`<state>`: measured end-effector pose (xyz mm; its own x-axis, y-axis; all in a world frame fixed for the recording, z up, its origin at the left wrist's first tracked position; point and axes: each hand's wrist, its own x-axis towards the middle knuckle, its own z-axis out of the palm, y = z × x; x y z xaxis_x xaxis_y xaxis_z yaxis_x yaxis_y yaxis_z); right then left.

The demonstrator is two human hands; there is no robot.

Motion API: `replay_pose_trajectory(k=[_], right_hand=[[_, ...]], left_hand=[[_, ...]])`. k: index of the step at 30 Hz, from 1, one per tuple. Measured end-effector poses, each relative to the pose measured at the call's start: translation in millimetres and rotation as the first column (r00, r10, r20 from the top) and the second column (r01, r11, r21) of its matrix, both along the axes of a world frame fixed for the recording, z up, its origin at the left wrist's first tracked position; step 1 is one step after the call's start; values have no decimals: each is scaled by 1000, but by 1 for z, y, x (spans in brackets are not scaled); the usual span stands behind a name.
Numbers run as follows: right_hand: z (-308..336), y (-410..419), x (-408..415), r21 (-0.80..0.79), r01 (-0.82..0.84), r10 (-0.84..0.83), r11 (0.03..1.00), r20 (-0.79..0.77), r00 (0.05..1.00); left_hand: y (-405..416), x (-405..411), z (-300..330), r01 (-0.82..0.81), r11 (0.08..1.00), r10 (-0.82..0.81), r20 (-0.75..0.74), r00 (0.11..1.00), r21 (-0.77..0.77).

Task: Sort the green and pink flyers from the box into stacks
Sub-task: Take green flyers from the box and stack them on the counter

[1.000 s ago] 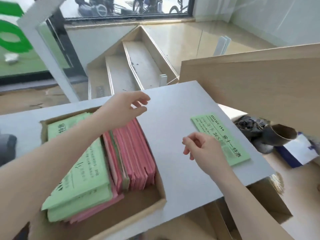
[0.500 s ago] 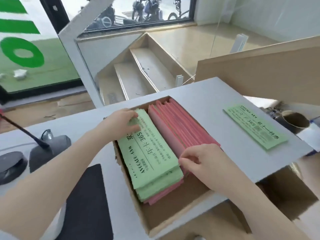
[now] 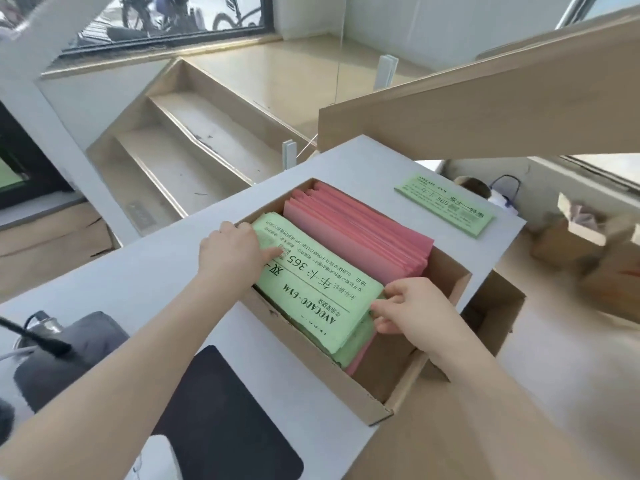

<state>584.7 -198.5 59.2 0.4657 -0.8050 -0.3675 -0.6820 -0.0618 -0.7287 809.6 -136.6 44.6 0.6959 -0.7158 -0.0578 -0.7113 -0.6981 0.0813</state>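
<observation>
Top green flyer (image 3: pixel 317 282) in box (image 3: pixel 360 393), long axis diagonal; right hand (image 3: pixel 412 306) pinches near corner, left hand (image 3: pixel 232 252) fingers flat on far end.

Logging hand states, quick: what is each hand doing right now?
Left hand: open, fingers resting on the top green flyer in the box.
Right hand: pinching that flyer's near edge.

place: gym front desk or reception | counter (image 3: pixel 166 271): grey, beside a street window (image 3: pixel 166 19) with parked bikes (image 3: pixel 180 12) outside | steps (image 3: pixel 194 147): pale wood, leading up behind it | flyers (image 3: pixel 311 282): "AVOCADO GYM", "365", boxed for handout | microphone (image 3: pixel 34 337): gooseneck desk type | spare cartons (image 3: pixel 588 244) behind the counter
</observation>
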Motion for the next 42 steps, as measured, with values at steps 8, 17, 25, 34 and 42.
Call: replay_pose_trajectory(k=[8, 17, 25, 34, 42], right_hand=[[-10, 12, -3, 201, 182, -227, 962, 231, 946], [-11, 15, -1, 374, 300, -426, 878, 324, 845], [-18, 11, 0, 579, 308, -602, 755, 426, 675], [-12, 8, -3, 410, 242, -409, 880, 393, 823], [23, -14, -33, 303, 164, -320, 939, 591, 741]], left_hand=[[4, 14, -4, 37, 996, -45, -99, 994, -85], [4, 5, 2, 18, 999, -26, -200, 979, -41], [7, -12, 10, -129, 953, -31, -513, 858, -273], [15, -18, 29, -12, 920, -275, -665, 695, -393], [19, -28, 70, -355, 633, -553, -723, 415, -688]])
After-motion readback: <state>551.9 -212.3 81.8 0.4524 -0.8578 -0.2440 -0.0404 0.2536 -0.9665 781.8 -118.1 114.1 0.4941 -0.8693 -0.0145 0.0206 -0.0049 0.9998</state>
